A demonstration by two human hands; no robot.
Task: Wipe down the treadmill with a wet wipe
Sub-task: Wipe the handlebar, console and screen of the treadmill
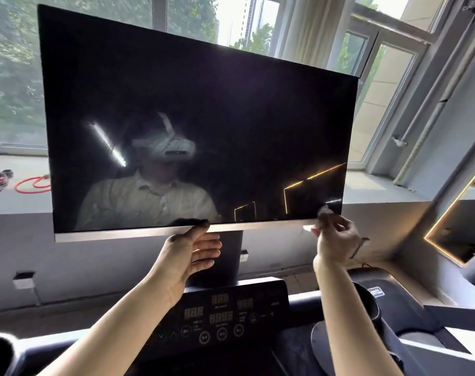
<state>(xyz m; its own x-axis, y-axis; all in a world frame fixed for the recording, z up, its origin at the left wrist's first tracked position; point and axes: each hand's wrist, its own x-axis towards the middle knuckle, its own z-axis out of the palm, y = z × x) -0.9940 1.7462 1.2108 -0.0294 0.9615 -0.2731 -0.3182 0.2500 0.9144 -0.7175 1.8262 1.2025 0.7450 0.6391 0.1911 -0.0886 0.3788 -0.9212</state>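
The treadmill's large dark screen [198,126] fills the upper middle of the head view, with a silver strip along its bottom edge. My left hand [189,256] reaches up under that edge, thumb on the strip and fingers extended behind it. My right hand [336,237] pinches a crumpled white wet wipe [324,213] against the screen's lower right corner. Below the screen lies the treadmill's black control panel [225,318] with dim number displays and round buttons.
A round cup holder [366,302] sits to the right of the panel, another at the lower left corner [0,346]. Behind the screen run windows and a grey sill holding a red cord [31,184]. A lit-edged mirror [458,226] stands at the right.
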